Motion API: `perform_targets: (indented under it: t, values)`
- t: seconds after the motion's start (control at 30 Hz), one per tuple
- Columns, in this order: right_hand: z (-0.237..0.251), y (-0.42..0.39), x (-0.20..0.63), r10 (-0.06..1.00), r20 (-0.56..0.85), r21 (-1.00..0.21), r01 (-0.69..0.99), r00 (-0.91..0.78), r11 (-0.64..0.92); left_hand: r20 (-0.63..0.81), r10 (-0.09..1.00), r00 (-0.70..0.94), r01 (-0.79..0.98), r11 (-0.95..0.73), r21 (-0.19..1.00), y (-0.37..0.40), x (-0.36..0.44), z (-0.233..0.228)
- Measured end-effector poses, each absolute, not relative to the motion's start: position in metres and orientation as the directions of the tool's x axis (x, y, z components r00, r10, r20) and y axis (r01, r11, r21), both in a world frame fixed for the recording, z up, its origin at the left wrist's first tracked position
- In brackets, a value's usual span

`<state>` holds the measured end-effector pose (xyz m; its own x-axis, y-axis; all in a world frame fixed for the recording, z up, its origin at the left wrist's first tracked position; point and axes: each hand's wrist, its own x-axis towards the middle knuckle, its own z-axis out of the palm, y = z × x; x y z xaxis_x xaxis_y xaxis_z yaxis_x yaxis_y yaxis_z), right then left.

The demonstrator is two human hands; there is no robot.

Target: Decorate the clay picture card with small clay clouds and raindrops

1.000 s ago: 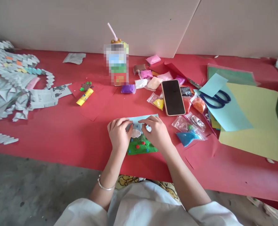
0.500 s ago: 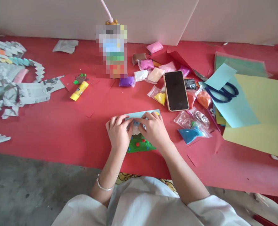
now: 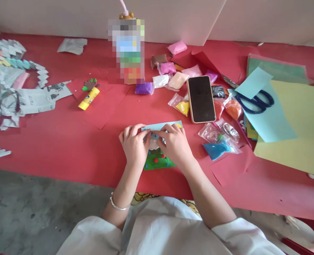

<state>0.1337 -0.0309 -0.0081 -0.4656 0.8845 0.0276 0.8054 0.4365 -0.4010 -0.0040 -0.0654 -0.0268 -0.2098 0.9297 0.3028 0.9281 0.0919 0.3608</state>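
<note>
Clay picture [image 3: 158,161]: centre frame, long axis running away from the person.
Left hand [image 3: 134,147]: fingertips curled, pressing its upper left.
Right hand [image 3: 174,144]: likewise, upper right.

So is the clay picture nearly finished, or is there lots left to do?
Partly done. The green clay ground with red dots already covers the bottom of the light blue card. Right now the left hand and right hand press a small pale piece in the middle. The card's top strip looks mostly bare, so probably some remains.
</note>
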Motion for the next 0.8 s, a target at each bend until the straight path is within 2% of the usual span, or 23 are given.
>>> perform_targets:
  t: [0.47,0.8]
  values:
    - [-0.008,-0.034,0.135,0.883,0.074,-0.383,0.804,-0.464,0.454,0.33,0.931,-0.156,0.942,0.039,0.334,-0.072,-0.006,-0.031]
    - [-0.008,-0.035,0.135,0.878,0.074,-0.365,0.807,-0.472,0.465,0.359,0.915,-0.185,0.945,0.066,0.319,-0.077,-0.006,-0.029]
